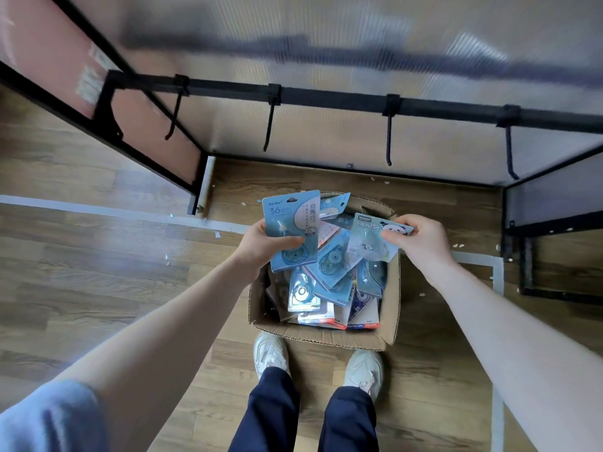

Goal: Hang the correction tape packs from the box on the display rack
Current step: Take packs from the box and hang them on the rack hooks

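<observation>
Above a cardboard box [390, 308], the left hand [261, 244] is gripping a blue correction tape pack [290, 230]; the right hand [419, 238] is pinching a panda pack [375, 238].

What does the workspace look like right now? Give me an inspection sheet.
Surface: wood-look floor, small white scraps scattered.
Job's things: open cardboard box full of correction tape packs; four rack hooks all bare.
Clutter: nothing seen beyond the scraps.
Grippers: left hand holds a blue "36" pack; right hand pinches a panda pack, both above the box.
Cables: nothing seen.
Surroundings: black rack frame, translucent back panel, blurred.
</observation>
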Motion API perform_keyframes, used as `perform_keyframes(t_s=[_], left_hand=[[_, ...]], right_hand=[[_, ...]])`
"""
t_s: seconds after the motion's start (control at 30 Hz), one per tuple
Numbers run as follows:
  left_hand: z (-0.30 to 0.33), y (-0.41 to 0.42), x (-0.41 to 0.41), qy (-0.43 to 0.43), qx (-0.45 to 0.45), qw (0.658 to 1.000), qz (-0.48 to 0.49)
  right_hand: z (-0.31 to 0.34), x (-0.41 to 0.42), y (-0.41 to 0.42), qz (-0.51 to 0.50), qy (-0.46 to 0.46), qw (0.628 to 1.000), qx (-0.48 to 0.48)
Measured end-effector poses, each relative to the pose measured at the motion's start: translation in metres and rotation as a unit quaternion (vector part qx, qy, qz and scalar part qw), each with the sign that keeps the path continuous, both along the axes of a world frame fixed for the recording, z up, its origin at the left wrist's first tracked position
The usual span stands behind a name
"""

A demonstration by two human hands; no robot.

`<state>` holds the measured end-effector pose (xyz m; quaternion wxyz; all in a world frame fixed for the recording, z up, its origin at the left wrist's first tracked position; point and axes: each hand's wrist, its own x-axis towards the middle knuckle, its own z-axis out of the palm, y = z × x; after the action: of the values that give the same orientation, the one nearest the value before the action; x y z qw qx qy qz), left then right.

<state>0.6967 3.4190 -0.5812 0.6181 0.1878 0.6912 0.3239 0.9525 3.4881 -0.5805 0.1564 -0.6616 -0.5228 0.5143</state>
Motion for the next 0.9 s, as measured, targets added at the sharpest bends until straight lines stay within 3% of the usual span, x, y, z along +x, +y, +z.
perform_keyframes(t_s=[0.9], left_hand=[[0.328, 0.046, 0.013, 0.062, 0.218, 0.974, 0.002]], right_hand=[[0.348, -0.007, 0.048, -0.059, 0.165, 0.963, 0.204]])
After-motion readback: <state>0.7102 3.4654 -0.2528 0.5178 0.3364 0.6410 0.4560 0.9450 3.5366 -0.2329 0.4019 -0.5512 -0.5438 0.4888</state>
